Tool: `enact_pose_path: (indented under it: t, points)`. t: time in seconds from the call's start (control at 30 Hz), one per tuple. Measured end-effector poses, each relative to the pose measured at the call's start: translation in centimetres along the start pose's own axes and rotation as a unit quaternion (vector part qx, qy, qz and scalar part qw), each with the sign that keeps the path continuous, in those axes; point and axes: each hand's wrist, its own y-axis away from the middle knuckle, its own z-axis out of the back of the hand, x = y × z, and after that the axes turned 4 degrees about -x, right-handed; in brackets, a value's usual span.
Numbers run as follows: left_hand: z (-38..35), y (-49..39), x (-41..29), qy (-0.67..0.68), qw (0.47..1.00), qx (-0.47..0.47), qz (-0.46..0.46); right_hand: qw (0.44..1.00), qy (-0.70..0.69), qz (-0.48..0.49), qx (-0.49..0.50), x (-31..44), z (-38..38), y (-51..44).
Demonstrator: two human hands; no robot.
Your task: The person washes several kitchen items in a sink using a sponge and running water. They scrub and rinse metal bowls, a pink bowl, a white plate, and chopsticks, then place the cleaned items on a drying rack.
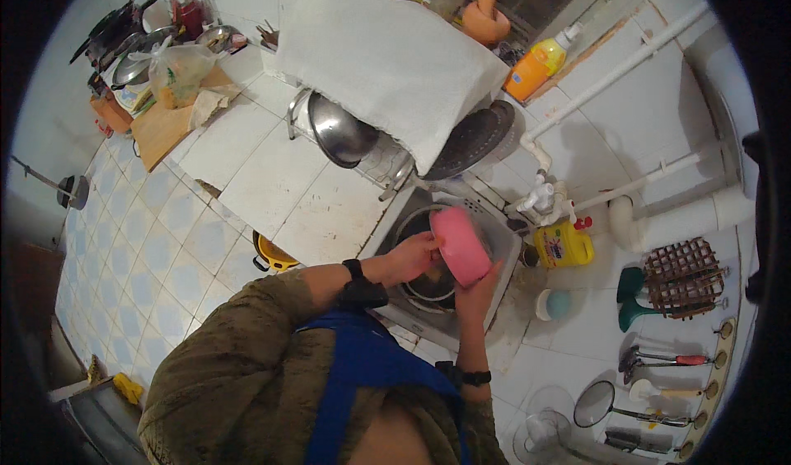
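A pink bowl (460,245) is tilted on its side above the sink (508,242), its smooth outer side towards me. My left hand (417,258) grips its left edge. At its lower right end, my right hand (477,292) has hold of it too. Below the bowl, inside the sink, sits a round basin (405,301) with a pale rim and a dark inside. The bowl and my hands hide much of this basin. What the bowl's inside looks like cannot be seen.
Left of the sink, a white cloth (383,57) covers a dish rack with a steel bowl (340,131). A dark perforated round tray (473,140) leans beside it. White taps (537,199) and a yellow detergent bottle (559,245) stand behind the sink. Utensils hang at right.
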Motion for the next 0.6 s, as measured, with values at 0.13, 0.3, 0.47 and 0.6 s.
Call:
enact_pose_path:
  t: [0.13,0.3,0.47,0.6]
  points:
    - [-0.6,0.7,0.1,-0.031,0.999,0.038,0.017,0.999,0.016,-0.04,-0.021,0.5,-0.5,0.4]
    - [0.5,1.8,-1.6,-0.148,0.985,-0.065,0.055,0.998,0.018,-0.014,-0.05,-0.5,0.0,0.9]
    - [5.5,2.6,-7.3,-0.259,0.9,-0.316,-0.15,0.995,-0.031,-0.043,-0.088,-3.5,1.4,-0.2]
    - [9.0,2.5,-13.0,-0.264,0.789,-0.487,-0.267,0.988,-0.07,-0.132,-0.048,-6.3,1.8,-0.6]
